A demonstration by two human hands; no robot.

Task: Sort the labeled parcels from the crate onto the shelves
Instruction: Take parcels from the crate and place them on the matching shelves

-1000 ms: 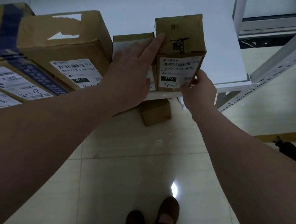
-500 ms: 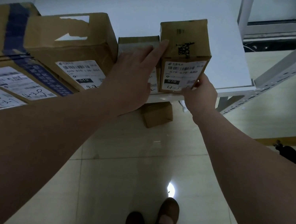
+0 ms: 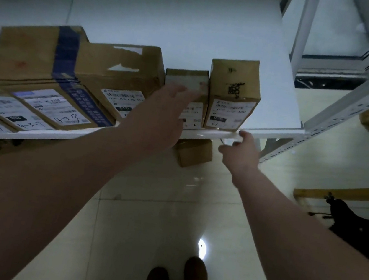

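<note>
1. We had let go of the tall parcel (image 3: 233, 94); half a second earlier our right hand (image 3: 240, 151) gripped its lower corner.
2. It stood upright on the shelf (image 3: 276, 110), touching the small parcel (image 3: 186, 78) at its 9 o'clock, label facing us.
3. Our right hand hung below the shelf edge, fingers loosely apart, holding nothing.
4. Our left hand (image 3: 158, 116) was spread open over the small parcel's front.
5. We judged this parcel placed; the crate was out of view.

Both hands (image 3: 240, 149) empty, parcel (image 3: 233, 94) upright on shelf (image 3: 273, 129).
</note>
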